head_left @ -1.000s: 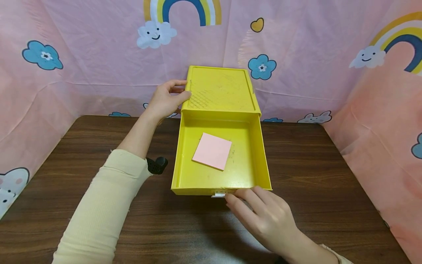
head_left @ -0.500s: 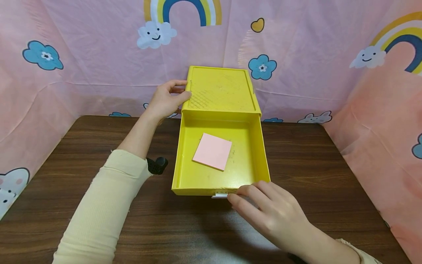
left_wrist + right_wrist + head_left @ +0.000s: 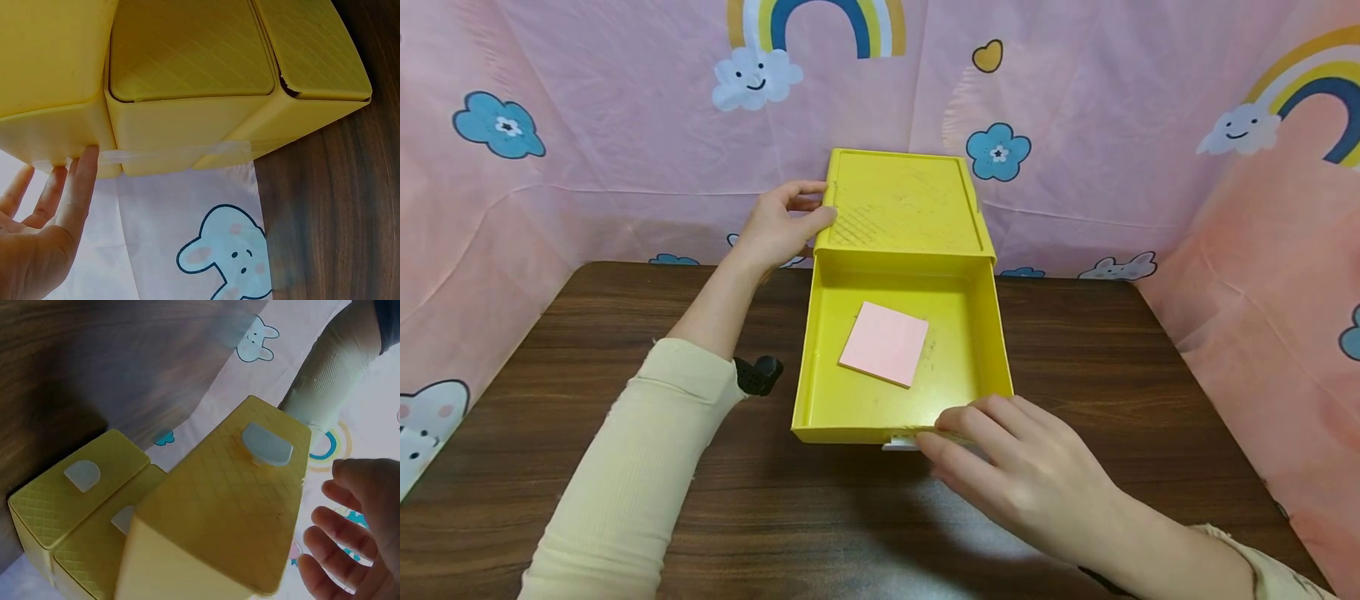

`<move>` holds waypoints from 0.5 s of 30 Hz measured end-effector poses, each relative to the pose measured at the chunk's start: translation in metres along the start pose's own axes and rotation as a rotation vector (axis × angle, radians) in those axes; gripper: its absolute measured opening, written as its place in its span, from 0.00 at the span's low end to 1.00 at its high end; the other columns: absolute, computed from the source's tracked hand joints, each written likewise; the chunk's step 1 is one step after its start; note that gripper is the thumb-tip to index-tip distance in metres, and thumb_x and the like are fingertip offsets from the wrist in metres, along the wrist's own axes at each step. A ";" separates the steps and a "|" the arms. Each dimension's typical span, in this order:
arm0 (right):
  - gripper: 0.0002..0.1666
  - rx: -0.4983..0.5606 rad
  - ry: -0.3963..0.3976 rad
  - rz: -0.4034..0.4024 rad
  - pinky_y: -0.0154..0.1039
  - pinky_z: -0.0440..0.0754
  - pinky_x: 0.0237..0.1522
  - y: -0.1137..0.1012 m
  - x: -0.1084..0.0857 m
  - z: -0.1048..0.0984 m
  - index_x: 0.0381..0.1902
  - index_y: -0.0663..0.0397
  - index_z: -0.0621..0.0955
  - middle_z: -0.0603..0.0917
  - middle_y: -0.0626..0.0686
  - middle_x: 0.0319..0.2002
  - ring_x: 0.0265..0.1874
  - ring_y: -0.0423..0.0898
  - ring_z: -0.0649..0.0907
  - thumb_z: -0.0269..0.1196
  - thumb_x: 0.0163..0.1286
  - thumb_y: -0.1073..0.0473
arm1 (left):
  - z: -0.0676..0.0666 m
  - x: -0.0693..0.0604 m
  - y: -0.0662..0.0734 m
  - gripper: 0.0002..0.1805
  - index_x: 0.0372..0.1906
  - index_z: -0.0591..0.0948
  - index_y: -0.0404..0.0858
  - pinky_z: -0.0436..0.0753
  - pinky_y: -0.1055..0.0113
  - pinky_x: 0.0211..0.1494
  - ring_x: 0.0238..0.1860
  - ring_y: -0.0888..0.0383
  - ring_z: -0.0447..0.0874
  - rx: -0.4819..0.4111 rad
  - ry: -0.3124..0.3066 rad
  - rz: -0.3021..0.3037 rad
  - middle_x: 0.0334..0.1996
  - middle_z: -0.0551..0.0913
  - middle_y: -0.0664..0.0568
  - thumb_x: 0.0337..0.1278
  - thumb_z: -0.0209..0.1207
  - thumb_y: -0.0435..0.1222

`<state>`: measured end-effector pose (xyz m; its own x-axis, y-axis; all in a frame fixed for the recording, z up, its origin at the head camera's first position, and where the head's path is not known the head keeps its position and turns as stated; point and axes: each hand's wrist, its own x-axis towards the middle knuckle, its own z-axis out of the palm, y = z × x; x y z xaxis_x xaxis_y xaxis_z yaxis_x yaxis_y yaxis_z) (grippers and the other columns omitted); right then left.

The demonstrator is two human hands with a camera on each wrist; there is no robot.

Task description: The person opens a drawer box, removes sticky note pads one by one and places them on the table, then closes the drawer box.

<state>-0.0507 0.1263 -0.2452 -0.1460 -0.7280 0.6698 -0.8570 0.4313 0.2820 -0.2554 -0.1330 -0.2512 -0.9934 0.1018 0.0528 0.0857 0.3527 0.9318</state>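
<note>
A yellow drawer [image 3: 958, 350] stands pulled out of the top of a yellow drawer unit [image 3: 910, 204]. In it lies a pink sticky-note pad [image 3: 884, 343], turned slightly askew. My left hand [image 3: 781, 227] rests on the unit's upper left side; the left wrist view shows its fingers [image 3: 80, 194] nearly straight against the yellow wall. At the drawer's front right corner is my right hand [image 3: 1026, 467], just right of the white handle [image 3: 901, 444]. Seen from the right wrist, that hand's fingers are loosely bent, apart from the handle [image 3: 267, 445], and hold nothing.
Lower yellow drawers with pale handles, one drawer front [image 3: 75, 494] among them, sit beneath the open one. The unit stands on a dark wooden table [image 3: 737, 500]. A pink patterned cloth [image 3: 647, 125] hangs close behind and at both sides.
My right hand has shifted slightly rightward and upward from the white handle along the drawer's front edge. The left hand, the drawer and the sticky-note pad stay in place.
</note>
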 end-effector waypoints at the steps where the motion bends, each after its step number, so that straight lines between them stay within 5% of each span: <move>1: 0.15 -0.001 -0.017 -0.001 0.32 0.74 0.25 0.000 0.001 0.000 0.35 0.54 0.82 0.80 0.49 0.30 0.25 0.44 0.75 0.49 0.71 0.59 | 0.000 0.000 0.000 0.27 0.64 0.68 0.46 0.84 0.66 0.36 0.45 0.53 0.78 0.001 -0.001 -0.001 0.58 0.69 0.47 0.59 0.56 0.44; 11: 0.18 0.051 -0.166 0.029 0.36 0.79 0.32 0.004 0.003 -0.003 0.40 0.51 0.81 0.80 0.49 0.37 0.31 0.46 0.78 0.44 0.73 0.54 | 0.000 0.000 0.001 0.27 0.64 0.68 0.47 0.84 0.64 0.37 0.48 0.52 0.78 0.006 -0.002 -0.006 0.58 0.69 0.46 0.59 0.56 0.44; 15: 0.11 0.077 -0.215 0.047 0.37 0.81 0.34 0.010 0.006 -0.006 0.43 0.50 0.79 0.80 0.49 0.40 0.34 0.46 0.79 0.54 0.67 0.53 | 0.000 0.000 0.001 0.27 0.64 0.68 0.46 0.84 0.64 0.37 0.47 0.52 0.78 0.000 -0.002 -0.005 0.58 0.69 0.46 0.59 0.56 0.43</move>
<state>-0.0569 0.1296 -0.2344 -0.2817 -0.8083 0.5170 -0.8807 0.4316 0.1950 -0.2556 -0.1324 -0.2502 -0.9937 0.1019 0.0476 0.0809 0.3531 0.9321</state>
